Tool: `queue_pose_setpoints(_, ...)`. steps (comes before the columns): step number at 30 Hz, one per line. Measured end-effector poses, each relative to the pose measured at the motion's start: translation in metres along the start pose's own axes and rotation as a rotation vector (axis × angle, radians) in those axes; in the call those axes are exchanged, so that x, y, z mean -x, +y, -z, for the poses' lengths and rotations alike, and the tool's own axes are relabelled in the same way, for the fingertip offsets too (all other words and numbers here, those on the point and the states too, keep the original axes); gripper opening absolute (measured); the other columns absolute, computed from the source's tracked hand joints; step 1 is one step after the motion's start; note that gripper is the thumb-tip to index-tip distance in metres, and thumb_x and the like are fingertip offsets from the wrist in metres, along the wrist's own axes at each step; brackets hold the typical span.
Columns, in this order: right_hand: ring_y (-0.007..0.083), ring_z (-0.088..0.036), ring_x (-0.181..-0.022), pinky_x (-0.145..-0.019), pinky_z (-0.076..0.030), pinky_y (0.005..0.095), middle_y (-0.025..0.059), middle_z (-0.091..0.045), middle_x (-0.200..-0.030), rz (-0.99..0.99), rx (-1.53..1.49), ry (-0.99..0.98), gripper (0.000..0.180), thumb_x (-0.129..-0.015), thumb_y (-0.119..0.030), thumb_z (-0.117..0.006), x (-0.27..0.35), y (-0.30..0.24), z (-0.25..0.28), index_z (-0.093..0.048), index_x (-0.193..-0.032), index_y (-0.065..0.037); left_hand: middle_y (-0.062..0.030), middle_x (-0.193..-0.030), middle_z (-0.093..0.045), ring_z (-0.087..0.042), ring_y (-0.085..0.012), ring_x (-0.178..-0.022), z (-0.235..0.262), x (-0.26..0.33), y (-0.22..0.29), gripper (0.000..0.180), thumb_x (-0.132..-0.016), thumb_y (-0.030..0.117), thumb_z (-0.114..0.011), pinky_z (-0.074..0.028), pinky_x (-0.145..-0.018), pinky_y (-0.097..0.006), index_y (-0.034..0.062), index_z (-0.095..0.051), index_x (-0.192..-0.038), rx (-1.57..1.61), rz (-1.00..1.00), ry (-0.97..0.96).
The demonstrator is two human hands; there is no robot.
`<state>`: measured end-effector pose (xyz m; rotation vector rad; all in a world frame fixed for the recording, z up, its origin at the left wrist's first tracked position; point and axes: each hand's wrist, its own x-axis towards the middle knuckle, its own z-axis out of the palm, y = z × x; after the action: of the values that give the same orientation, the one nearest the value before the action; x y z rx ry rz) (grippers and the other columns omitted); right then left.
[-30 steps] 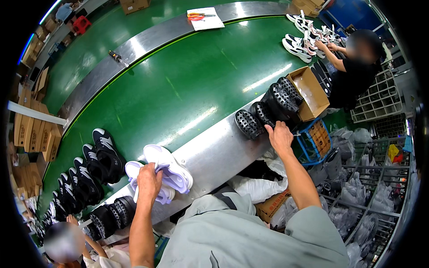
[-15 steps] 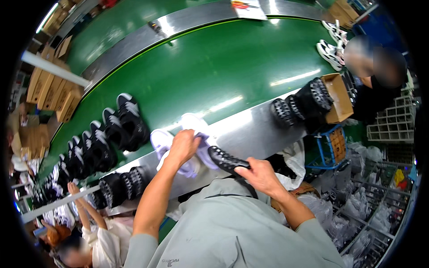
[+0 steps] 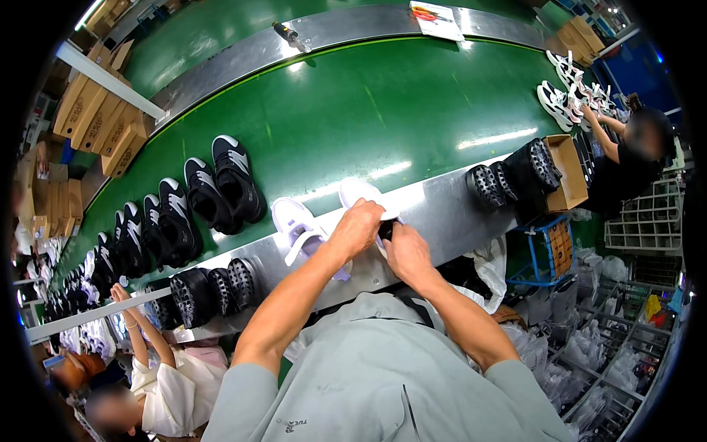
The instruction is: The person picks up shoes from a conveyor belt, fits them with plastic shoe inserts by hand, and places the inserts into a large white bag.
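Note:
Two white and pale lilac shoes stand side by side on the near metal edge of the worktop. My left hand (image 3: 359, 227) is closed on the upper of the right shoe (image 3: 356, 191), at its opening. At that same opening, my right hand (image 3: 409, 254) grips a black studded, shoe-shaped piece (image 3: 386, 230); most of it is hidden by the shoe and my fingers. The left shoe (image 3: 293, 216) sits untouched beside my left wrist, its strap loose.
Black shoes with grey-white marks (image 3: 232, 177) line the green belt at left. Black studded pieces (image 3: 241, 283) lie on the metal edge, with more (image 3: 486, 186) beside an open carton (image 3: 565, 173). A screwdriver (image 3: 289, 34) rests on the far rail. Co-workers are at both sides.
My right hand has brought the black studded piece up and left into the right shoe's opening. My left hand has shifted right onto that shoe. The view has moved slightly.

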<state>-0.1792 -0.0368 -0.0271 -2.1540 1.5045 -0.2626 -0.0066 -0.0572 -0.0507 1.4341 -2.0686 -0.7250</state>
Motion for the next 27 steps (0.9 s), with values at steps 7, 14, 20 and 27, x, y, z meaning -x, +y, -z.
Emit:
queue_pose_setpoints(7, 0.0449, -0.065, -0.097, -0.085, -0.051, 0.0506, 0.0287, -0.066, -0.102, 0.002, -0.082, 0.003, 0.037, -0.082, -0.014, -0.074, -0.011, 0.041, 0.004, -0.06, -0.111, 0.005, -0.0312, -0.094, -0.068, -0.066, -0.0484, -0.089, -0.029, 0.026, 0.028, 0.114, -0.073, 0.022, -0.084, -0.053, -0.082, -0.051, 0.0037, -0.011, -0.158, 0.333, 0.636, -0.052)
queue_pose_setpoints(14, 0.0456, -0.068, -0.082, -0.074, -0.054, 0.0531, 0.0246, -0.069, -0.088, -0.088, 0.07, -0.097, 0.032, -0.079, -0.014, -0.071, -0.047, 0.05, -0.024, -0.06, -0.105, 0.001, -0.026, -0.076, -0.068, -0.068, -0.0458, -0.074, -0.067, 0.008, 0.037, 0.087, -0.079, 0.009, -0.067, -0.053, -0.071, -0.054, 0.0004, -0.023, -0.153, 0.074, 0.895, 0.216)
queue_pose_setpoints(20, 0.0419, -0.069, -0.091, -0.083, -0.054, 0.051, 0.0228, -0.07, -0.099, -0.078, 0.103, -0.139, 0.047, -0.078, -0.016, -0.068, -0.047, 0.06, -0.026, -0.063, -0.123, -0.001, -0.0275, -0.108, -0.066, -0.065, -0.0444, -0.096, -0.012, 0.054, 0.095, 0.064, -0.086, 0.036, -0.074, -0.054, -0.075, -0.051, 0.0029, -0.054, -0.137, -0.081, 0.787, 0.16)
queue_pose_setpoints(27, 0.0444, -0.068, -0.086, -0.079, -0.054, 0.0526, 0.0239, -0.07, -0.094, 0.047, 0.145, -0.171, 0.041, -0.082, -0.02, -0.07, -0.047, 0.057, -0.024, -0.065, -0.117, 0.0, -0.0329, -0.117, -0.058, -0.054, -0.0445, -0.111, -0.012, 0.121, 0.058, 0.06, -0.08, 0.048, -0.076, -0.047, -0.097, -0.05, -0.0026, -0.07, -0.11, -0.142, 0.861, 0.08)
